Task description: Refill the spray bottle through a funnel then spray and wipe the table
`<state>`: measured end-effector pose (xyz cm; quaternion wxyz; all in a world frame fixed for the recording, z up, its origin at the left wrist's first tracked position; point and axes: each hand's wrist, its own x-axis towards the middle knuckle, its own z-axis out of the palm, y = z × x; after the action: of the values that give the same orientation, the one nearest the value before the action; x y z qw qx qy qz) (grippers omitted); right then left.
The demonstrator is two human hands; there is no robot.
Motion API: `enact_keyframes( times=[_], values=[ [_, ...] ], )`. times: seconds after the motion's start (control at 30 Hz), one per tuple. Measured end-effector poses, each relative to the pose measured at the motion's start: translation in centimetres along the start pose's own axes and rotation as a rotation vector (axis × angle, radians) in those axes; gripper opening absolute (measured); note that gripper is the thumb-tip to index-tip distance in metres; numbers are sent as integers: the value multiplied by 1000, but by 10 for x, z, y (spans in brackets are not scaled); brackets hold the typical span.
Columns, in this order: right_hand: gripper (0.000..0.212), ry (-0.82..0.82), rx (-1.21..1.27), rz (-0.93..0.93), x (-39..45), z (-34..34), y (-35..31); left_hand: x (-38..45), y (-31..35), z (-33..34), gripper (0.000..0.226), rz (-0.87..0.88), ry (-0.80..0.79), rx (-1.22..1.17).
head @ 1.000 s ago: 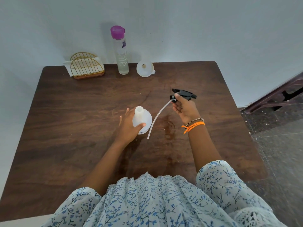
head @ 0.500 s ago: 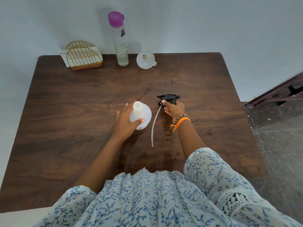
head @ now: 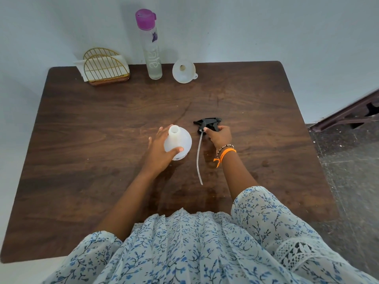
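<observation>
1. Two hands work at centre frame on the brown table point(head: 86, 124): the left hand point(head: 162, 152) grips the white spray bottle point(head: 178, 143), thumb across its near side and fingers behind; the right hand point(head: 219, 136) pinches the black trigger head point(head: 207, 123), which lies on the table just right of the bottle.
2. The bottle stands upright with its neck open. It looks like thin, translucent plastic, probably light and easy to tip while empty, so the wide lower body is the sensible place to steady it during filling.
3. The dip tube point(head: 198, 160) trails from the trigger head toward the lower frame; it appears thin and flexible, best moved by the rigid head, not by the tube.
4. At the upper centre the white funnel point(head: 184, 71) rests on the table, apart from the bottle; beside it to the left stands a tall clear refill bottle point(head: 151, 48) with a purple cap. The funnel seems stiff and light; its rim offers a grip.
5. A wire napkin holder point(head: 104, 68) sits at the upper left.
6. Compared with a second earlier, the trigger head, then held raised to the right, is now down on the table; the left hand's hold on the bottle is unchanged
</observation>
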<state>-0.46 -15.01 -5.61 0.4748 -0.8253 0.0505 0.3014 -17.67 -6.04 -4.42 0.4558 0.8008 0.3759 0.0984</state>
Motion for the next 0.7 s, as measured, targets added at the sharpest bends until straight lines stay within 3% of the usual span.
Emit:
enact_keyframes(
  times=[0.23,0.5,0.7],
  values=[
    [62,22,-401,-103,-5,-4,-9,-3,5,-3,69,-12,-6,-11],
    [53,105,-250,-150,-12,-1,-21,-2,11,-17,67,-24,-104,-52],
    [39,35,-141,-290,-5,10,-48,2,25,-31,67,-102,-58,-314]
  ],
)
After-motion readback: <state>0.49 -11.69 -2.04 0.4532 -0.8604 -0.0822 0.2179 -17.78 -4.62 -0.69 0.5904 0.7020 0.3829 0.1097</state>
